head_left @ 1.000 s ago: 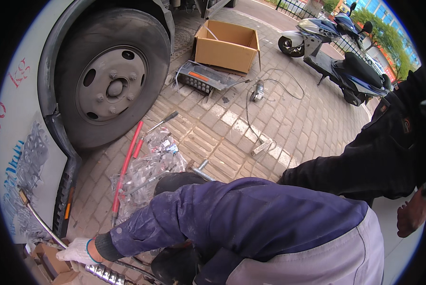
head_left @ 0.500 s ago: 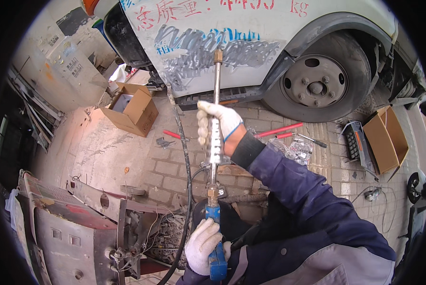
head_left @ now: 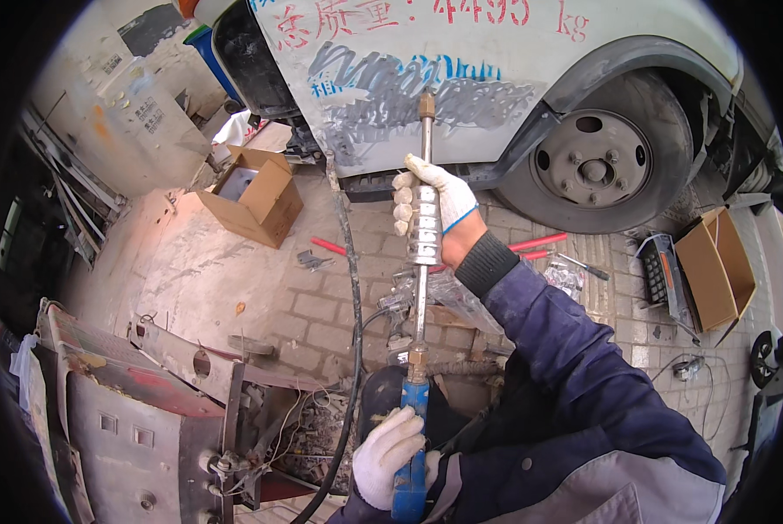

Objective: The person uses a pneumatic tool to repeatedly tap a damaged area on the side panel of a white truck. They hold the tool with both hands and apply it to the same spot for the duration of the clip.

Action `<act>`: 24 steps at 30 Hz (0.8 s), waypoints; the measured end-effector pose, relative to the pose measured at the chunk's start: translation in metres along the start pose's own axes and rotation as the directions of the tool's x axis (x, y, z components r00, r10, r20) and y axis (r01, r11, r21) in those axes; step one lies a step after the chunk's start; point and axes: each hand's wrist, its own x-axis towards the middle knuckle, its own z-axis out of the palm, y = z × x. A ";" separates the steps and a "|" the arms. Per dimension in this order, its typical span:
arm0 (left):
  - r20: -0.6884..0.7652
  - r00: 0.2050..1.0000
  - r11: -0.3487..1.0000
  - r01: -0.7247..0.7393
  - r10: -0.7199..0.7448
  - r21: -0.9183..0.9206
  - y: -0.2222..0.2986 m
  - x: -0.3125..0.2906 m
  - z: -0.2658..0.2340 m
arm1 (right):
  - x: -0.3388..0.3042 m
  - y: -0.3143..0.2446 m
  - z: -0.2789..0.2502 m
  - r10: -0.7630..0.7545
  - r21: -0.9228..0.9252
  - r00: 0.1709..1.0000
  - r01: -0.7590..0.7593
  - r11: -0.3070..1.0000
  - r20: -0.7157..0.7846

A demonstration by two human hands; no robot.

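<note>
A long slide hammer [head_left: 420, 306] points away from me, its brass-coloured front fitting [head_left: 426, 106] against or just before the grey-smeared patch on a white vehicle panel [head_left: 383, 157]; contact cannot be told. My right hand [head_left: 444, 192], in a white glove with a blue cuff edge, wraps round the ribbed metal sliding weight [head_left: 425, 229] on the shaft. Below, my left hand [head_left: 387, 458], also white-gloved, grips the blue handle [head_left: 411, 489]. Another brass-coloured nut [head_left: 418, 354] joins handle and shaft. A black hose [head_left: 355, 349] runs upward just left of the tool.
A large wheel [head_left: 597, 166] stands right of the panel. One open cardboard box [head_left: 274, 205] sits at left, another [head_left: 714, 271] at right beside a grey-black case [head_left: 662, 275]. Red bars [head_left: 540, 242] and plastic bags lie on the paving. Worn metal bodywork [head_left: 138, 428] fills the lower left.
My right hand has slid the weight forward along the shaft, away from the handle. The whole view has shifted slightly, so the scene sits further right. My left hand keeps its grip.
</note>
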 end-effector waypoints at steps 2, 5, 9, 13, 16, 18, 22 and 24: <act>-0.043 0.999 1.000 -0.004 0.005 0.011 0.001 0.000 -0.001 | -0.023 0.033 -0.013 0.267 0.045 0.963 -0.266 0.963 -0.028; -0.050 0.999 1.000 -0.006 0.004 -0.029 -0.002 0.001 0.000 | -0.037 0.070 -0.051 0.277 0.195 0.939 -0.316 0.929 0.203; -0.040 0.999 0.999 0.032 -0.031 0.004 -0.004 0.002 0.005 | -0.017 0.067 -0.070 0.253 -0.097 0.959 -0.242 0.965 0.124; -0.027 0.999 0.997 0.047 -0.045 0.054 -0.002 0.002 0.004 | 0.013 0.027 -0.050 0.034 -0.106 0.999 -0.037 0.994 -0.032; -0.021 0.999 0.997 0.042 -0.041 0.070 -0.001 0.003 0.003 | 0.020 0.013 -0.040 0.102 -0.003 0.995 -0.102 0.995 0.012; -0.008 0.999 0.997 0.048 -0.047 0.068 0.001 0.004 0.004 | 0.022 0.013 -0.041 0.215 0.097 0.973 -0.223 0.970 0.087; 0.077 0.996 0.991 0.028 -0.039 0.132 0.005 0.010 0.002 | 0.030 0.018 -0.052 0.195 0.090 0.974 -0.206 0.974 0.118; 0.148 0.988 0.986 0.010 -0.035 0.165 0.005 0.014 -0.001 | 0.038 0.020 -0.059 0.238 0.213 0.933 -0.299 0.930 0.270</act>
